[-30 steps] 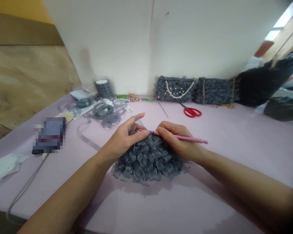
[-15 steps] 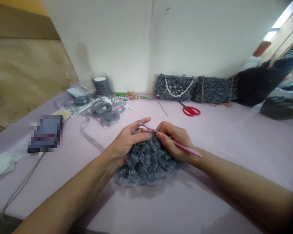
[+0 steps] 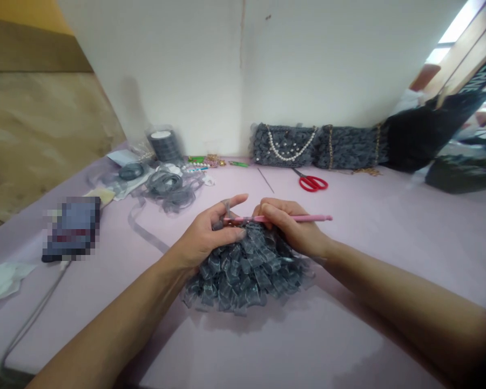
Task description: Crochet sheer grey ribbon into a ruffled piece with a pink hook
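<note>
A ruffled piece of grey ribbon crochet (image 3: 243,275) hangs between my hands, low over the table. My left hand (image 3: 204,229) pinches its upper left edge with the thumb, and the grey ribbon loops over the raised index finger. My right hand (image 3: 291,224) grips a pink crochet hook (image 3: 314,218), held nearly level along the top edge of the piece. The hook's tip lies by the left fingers, with ribbon around its shaft. From the left hand a strand of grey ribbon (image 3: 146,232) runs back to a loose heap of ribbon (image 3: 168,186).
Behind are a ribbon spool (image 3: 164,146), small beads and trinkets (image 3: 210,160), a thin needle-like rod (image 3: 266,180) and red-handled scissors (image 3: 313,183). Two ruffled grey bags, one with a pearl strand (image 3: 285,143), lean on the wall. A blurred phone (image 3: 73,227) with a cable lies left.
The pink hook has swung from a slant to nearly level, its outer end rising. Ribbon now shows looped over my left index finger. The view has shifted slightly.
</note>
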{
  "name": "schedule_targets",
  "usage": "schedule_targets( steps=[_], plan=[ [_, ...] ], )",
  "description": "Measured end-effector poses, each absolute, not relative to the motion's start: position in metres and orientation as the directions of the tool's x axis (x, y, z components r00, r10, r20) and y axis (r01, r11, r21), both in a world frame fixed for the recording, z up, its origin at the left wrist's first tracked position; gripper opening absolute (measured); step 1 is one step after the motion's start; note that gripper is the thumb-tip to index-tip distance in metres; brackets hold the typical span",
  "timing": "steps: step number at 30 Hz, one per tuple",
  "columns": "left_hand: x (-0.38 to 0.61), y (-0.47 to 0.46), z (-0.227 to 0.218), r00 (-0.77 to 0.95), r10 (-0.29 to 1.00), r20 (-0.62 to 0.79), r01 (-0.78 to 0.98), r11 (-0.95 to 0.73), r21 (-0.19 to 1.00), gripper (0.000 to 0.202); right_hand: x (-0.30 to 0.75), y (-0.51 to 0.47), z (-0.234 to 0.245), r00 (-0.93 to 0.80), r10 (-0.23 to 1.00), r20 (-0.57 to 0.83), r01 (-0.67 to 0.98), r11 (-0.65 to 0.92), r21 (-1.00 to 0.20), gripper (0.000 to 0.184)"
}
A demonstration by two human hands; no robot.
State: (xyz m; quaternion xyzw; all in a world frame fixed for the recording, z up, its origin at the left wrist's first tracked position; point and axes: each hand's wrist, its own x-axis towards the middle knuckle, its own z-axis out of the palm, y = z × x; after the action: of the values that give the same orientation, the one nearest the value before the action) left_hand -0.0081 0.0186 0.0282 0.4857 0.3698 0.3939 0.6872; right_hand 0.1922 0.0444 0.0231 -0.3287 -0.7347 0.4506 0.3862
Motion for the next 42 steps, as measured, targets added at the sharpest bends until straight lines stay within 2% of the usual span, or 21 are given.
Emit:
schedule_targets(
  steps=[12,20,24,28,34,42],
  plan=[
    [-0.008,0.018,0.031,0.345,0.937,-0.054,-0.071,0.084,0.994,0.067,0.19,0.039,0.027,-0.47,0.846,0.25,0.244,0.397,-0.885,0.035],
    [-0.004,0.019,0.03,0.29,0.954,-0.08,-0.163,0.131,0.978,0.066,0.189,0.038,0.025,-0.45,0.838,0.309,0.28,0.461,-0.842,0.032],
    [-0.01,0.021,0.03,0.34,0.936,-0.092,-0.114,0.138,0.984,0.066,0.194,0.041,0.031,-0.571,0.687,0.449,0.241,0.663,-0.709,0.024],
    [-0.019,0.025,0.034,0.45,0.88,-0.152,-0.101,0.219,0.97,0.068,0.2,0.044,0.042,-0.666,0.522,0.534,0.173,0.803,-0.57,0.026],
    [-0.029,0.031,0.036,0.499,0.846,-0.189,-0.084,0.265,0.961,0.062,0.209,0.044,0.049,-0.716,0.505,0.482,0.217,0.817,-0.535,0.023],
    [-0.041,0.04,0.029,0.611,0.77,-0.182,-0.026,0.249,0.968,0.058,0.209,0.041,0.058,-0.742,0.575,0.346,0.261,0.722,-0.64,0.016]
  ],
)
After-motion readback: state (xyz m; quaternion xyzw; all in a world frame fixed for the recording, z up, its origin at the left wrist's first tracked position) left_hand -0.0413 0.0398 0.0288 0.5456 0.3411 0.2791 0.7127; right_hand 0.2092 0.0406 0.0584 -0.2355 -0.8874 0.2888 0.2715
